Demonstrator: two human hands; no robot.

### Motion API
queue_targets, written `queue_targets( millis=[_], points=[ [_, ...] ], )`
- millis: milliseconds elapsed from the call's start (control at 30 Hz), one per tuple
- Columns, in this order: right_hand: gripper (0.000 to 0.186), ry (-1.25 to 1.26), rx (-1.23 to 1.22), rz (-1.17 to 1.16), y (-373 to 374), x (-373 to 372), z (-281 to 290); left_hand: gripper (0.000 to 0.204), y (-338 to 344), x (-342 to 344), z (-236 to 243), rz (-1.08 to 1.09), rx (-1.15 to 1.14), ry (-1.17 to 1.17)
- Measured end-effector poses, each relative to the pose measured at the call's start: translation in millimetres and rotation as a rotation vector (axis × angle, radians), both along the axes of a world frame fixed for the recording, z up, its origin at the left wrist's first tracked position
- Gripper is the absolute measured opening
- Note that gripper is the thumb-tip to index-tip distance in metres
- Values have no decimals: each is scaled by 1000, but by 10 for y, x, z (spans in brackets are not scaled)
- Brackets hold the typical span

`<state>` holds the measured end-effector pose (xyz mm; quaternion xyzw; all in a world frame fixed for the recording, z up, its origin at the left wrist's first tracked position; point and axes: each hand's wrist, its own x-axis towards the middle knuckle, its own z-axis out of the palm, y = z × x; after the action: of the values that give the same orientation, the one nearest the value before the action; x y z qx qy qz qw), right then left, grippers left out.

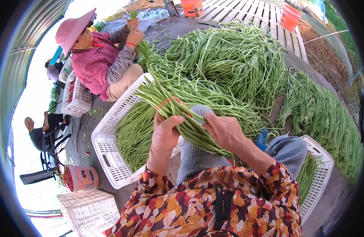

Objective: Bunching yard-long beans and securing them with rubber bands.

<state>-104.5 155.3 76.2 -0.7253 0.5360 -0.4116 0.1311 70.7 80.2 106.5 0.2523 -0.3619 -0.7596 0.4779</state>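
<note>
1. Beans (229, 55) — long, green and tangled — spread in a broad heap over dark ground sheeting (85, 136), with more strands fanned out at right.
2. Co-worker (91, 59) in a pink hat and patterned top sits at upper left, both hands raised around a bunch of greens.
3. White crate (105, 156), slotted and tilted in view, holds long beans just left of the wearer's checked trousers (196, 160); a second crate (323, 158) with beans stands at right.
4. Pinkish bucket (87, 177) with red contents sits at lower left, near a pale crate (89, 209).
5. Bundle (192, 132) of beans slants across the wearer's lap, between the two hands.
6. Left hand (166, 132) wraps the bundle, thumb across the stalks; right hand (227, 132) curls its fingers at the other side (whether they pinch anything cannot be told).
7. Orange-brown band (164, 103) rings the stalks above the left thumb.
</note>
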Motion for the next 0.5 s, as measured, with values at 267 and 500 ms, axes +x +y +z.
queue_targets(
  millis=[267, 500],
  points=[
    [15, 193, -12, -47, 262, 9, -287, 39, -74, 17, -98, 46, 73, 55],
    [19, -739, 301, -412, 422, -455, -378, 36, -238, 201, -39, 143, 25, 68]
  ],
)
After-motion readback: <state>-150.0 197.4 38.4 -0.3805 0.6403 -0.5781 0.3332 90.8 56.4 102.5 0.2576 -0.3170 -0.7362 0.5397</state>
